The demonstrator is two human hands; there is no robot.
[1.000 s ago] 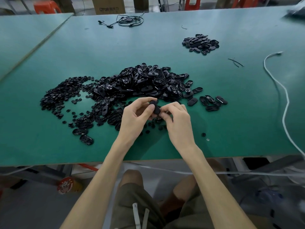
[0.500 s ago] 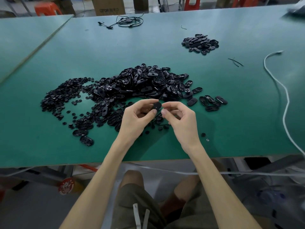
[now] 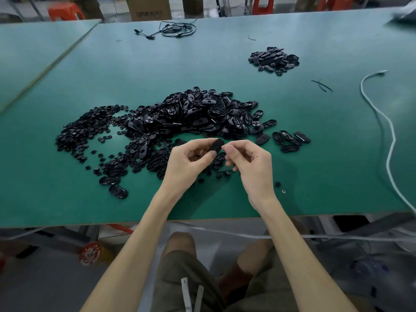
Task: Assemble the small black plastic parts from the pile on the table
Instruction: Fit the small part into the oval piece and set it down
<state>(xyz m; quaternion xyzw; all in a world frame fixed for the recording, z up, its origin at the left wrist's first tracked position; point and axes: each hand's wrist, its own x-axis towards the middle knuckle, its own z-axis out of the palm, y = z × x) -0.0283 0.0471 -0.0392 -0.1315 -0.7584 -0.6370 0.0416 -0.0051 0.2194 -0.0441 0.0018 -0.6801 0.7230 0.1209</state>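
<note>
My left hand (image 3: 186, 163) pinches a small black oval part (image 3: 215, 145) between thumb and fingers, just above the green table (image 3: 315, 167). My right hand (image 3: 249, 163) is curled, and its thumb and forefinger tips meet at the part's right end. Right behind the hands lies the big pile of black oval shells (image 3: 202, 113). A spread of small round black pieces (image 3: 90, 131) lies to its left. Whether a small piece sits between my right fingertips is hidden.
A smaller heap of black parts (image 3: 273, 59) lies far right. Three loose ovals (image 3: 290, 138) lie right of the pile. A white cable (image 3: 390, 136) runs down the right side and a black cable (image 3: 173, 30) lies at the back. The table's front edge (image 3: 202, 220) is near my wrists.
Both hands have lifted slightly. The right hand has rolled palm-up and drawn back to the part's right end, while the left hand keeps hold of the oval part.
</note>
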